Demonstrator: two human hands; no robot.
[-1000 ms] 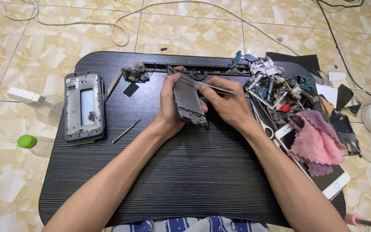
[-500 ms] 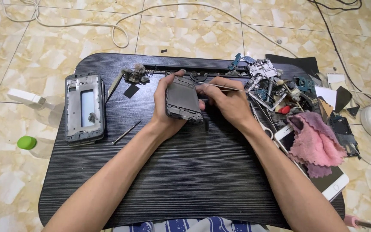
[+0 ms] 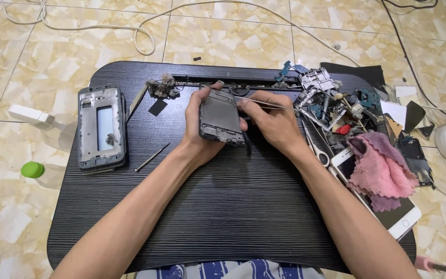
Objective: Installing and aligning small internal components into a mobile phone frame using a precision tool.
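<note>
My left hand [image 3: 198,135] grips a dark phone body [image 3: 220,118], tilted up above the black table [image 3: 181,217]. My right hand [image 3: 274,121] pinches thin metal tweezers [image 3: 264,103], whose tips rest at the phone body's upper right edge. Both forearms reach in from the near edge of the table.
A silver phone frame [image 3: 100,127] lies at the left, a thin metal pick [image 3: 152,157] beside it. A heap of phone parts [image 3: 331,101], scissors [image 3: 313,144], a pink cloth [image 3: 383,168] on a white phone [image 3: 401,222] crowd the right. A white cable [image 3: 145,31] loops over the tiled floor.
The phone body has been raised and turned more upright in my left hand. My right hand with the tweezers has moved to its top edge.
</note>
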